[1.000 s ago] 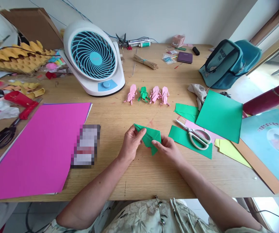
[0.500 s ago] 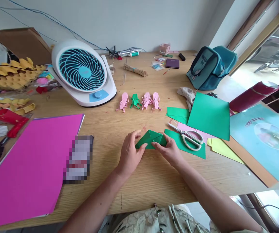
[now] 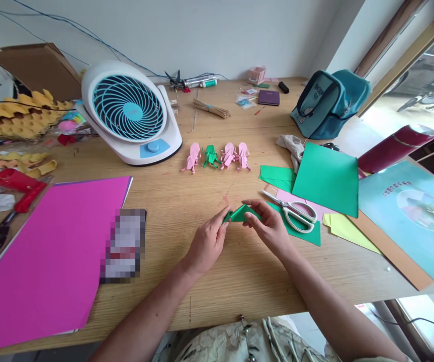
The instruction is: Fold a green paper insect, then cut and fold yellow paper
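Desk [image 3: 239, 286] as clock: pink sheet [image 3: 51, 261] at 8, fan [image 3: 129, 113] at 10. Your left hand [image 3: 208, 240] pinches the left end of the green fold [image 3: 239, 214], just 4 o'clock of centre. Your right hand [image 3: 267, 223] grips its right side, thumb your side. Hands close, fold between. Scissors [image 3: 291, 206] at 3, near your right hand.

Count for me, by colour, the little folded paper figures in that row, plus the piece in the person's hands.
Pink paper figures: 3
Green paper figure: 1
Folded green piece, held by the left hand and right hand: 1
Total: 5
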The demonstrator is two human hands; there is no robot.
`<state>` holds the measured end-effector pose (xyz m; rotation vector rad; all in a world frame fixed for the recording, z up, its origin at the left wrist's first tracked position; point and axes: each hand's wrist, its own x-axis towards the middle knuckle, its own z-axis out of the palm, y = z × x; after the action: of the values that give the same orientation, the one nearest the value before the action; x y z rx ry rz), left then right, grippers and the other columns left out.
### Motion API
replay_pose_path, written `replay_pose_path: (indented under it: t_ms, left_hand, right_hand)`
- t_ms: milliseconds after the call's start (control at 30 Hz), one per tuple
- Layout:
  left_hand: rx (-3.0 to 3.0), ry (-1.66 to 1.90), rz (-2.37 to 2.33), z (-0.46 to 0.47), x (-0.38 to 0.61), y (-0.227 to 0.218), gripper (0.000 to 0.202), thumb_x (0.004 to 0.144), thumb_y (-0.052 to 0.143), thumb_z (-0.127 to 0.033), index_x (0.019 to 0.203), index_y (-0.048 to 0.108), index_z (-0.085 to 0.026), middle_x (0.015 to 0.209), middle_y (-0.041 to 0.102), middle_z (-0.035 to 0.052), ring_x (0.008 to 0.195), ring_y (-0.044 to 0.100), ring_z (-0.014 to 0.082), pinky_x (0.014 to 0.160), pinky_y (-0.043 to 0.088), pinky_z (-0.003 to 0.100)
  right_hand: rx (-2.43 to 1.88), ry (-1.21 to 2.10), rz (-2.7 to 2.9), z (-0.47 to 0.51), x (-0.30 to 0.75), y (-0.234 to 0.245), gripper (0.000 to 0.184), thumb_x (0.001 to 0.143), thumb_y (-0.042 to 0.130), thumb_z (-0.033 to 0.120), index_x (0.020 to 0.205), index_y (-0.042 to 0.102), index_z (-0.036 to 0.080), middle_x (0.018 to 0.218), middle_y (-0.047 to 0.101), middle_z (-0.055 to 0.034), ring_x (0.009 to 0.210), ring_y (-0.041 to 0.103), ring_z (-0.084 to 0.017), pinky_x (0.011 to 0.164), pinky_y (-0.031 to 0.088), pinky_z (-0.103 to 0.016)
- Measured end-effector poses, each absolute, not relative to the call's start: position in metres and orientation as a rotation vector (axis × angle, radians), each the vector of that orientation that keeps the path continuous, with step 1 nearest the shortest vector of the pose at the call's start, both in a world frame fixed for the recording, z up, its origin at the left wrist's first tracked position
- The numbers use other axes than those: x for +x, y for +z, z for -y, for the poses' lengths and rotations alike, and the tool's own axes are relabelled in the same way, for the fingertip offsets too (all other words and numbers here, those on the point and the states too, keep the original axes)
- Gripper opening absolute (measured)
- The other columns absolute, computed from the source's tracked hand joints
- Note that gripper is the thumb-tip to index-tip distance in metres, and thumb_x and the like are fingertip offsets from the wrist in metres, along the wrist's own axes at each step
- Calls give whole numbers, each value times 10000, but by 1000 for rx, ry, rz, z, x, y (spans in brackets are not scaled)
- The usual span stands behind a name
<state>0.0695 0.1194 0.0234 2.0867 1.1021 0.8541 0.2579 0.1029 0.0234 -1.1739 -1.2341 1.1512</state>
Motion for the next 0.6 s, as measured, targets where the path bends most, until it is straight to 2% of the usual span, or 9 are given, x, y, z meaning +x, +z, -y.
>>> replay_pose_path:
  t_ms: [100, 167, 267, 333, 467, 600]
  left_hand:
    - [1827, 807, -1114, -116, 73, 28, 339, 999, 422, -286, 1284, 587, -205, 945, 758, 75, 775, 717, 186, 755, 540, 280]
    - [1672, 790, -1097, -116, 74, 29, 301, 982, 458, -323, 1206, 613, -195, 833, 737, 51, 652, 683, 168, 624, 515, 251]
    - [1429, 762, -978, -120, 74, 29, 303, 947, 509, -383, 1146, 620, -183, 939, 721, 67, 678, 689, 172, 542, 487, 233]
    - [1293, 713, -877, -124, 71, 29, 323, 908, 566, -410, 1117, 629, -171, 1004, 711, 79, 728, 696, 180, 573, 502, 239]
    - [1142, 561, -786, -129, 65, 31, 366, 811, 703, -417, 1058, 647, -152, 947, 718, 74, 802, 683, 182, 669, 522, 250]
    - [1189, 533, -864, -127, 64, 30, 391, 831, 669, -491, 1037, 652, -159, 895, 716, 67, 738, 670, 161, 573, 491, 215]
  right_hand:
    - [-1193, 1025, 1292, -103, 261, 21, 342, 895, 658, 439, 1156, 612, 224, 951, 608, -42, 802, 590, -169, 689, 508, -299]
    - [-1172, 950, 1391, -104, 264, 21, 302, 907, 648, 417, 1149, 625, 237, 1001, 594, -58, 882, 586, -191, 734, 521, -318]
    - [-1108, 845, 1572, -105, 272, 26, 223, 911, 649, 360, 1101, 643, 242, 1009, 573, -69, 923, 586, -207, 760, 528, -337]
    - [-1092, 762, 1680, -105, 277, 31, 149, 918, 637, 315, 1045, 654, 238, 964, 572, -67, 892, 586, -206, 747, 528, -346]
    - [-1081, 691, 1873, -105, 281, 34, 92, 937, 592, 266, 987, 661, 232, 902, 573, -56, 805, 589, -185, 710, 527, -343]
    - [-1059, 735, 1963, -105, 281, 31, 113, 939, 588, 259, 1005, 670, 220, 932, 569, -63, 824, 602, -180, 722, 534, -333]
